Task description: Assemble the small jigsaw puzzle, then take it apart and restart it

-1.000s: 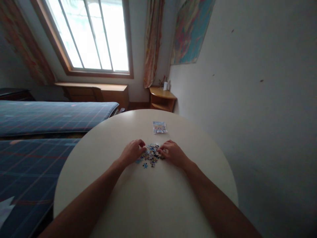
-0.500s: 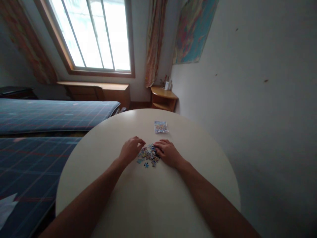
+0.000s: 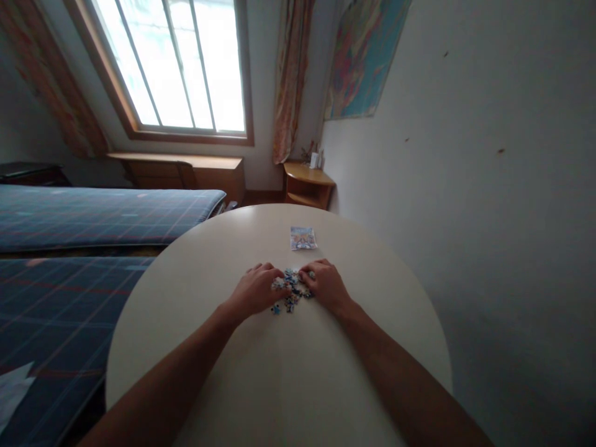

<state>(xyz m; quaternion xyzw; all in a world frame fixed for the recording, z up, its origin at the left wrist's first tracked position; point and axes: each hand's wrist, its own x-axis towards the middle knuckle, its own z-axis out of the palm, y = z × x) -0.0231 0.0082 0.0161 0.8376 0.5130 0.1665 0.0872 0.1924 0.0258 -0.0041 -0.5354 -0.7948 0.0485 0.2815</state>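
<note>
At the far left, a white sheet (image 3: 13,391) lies on the nearer plaid mattress (image 3: 56,310), with a second plaid mattress (image 3: 102,217) beyond it. Next come the bright window (image 3: 179,74) and the wooden desk (image 3: 200,162) below it. On the round cream worktop (image 3: 279,385), the left hand (image 3: 256,290) reaches over the left side of the puzzle pieces (image 3: 292,287), its grip apart, thumb and fingers spread around some of them. One blue piece (image 3: 275,309) lies at the near left edge of this small heap. Beyond the heap, well clear of both hands, lies a printed picture card (image 3: 303,238). Past the worktop stands a wooden corner shelf (image 3: 308,174). The right hand (image 3: 328,285) bends its fingers at the heap's right side; whether its grip is closed on a piece, I cannot tell. A colourful poster (image 3: 365,56) hangs on the wall farther right.
</note>
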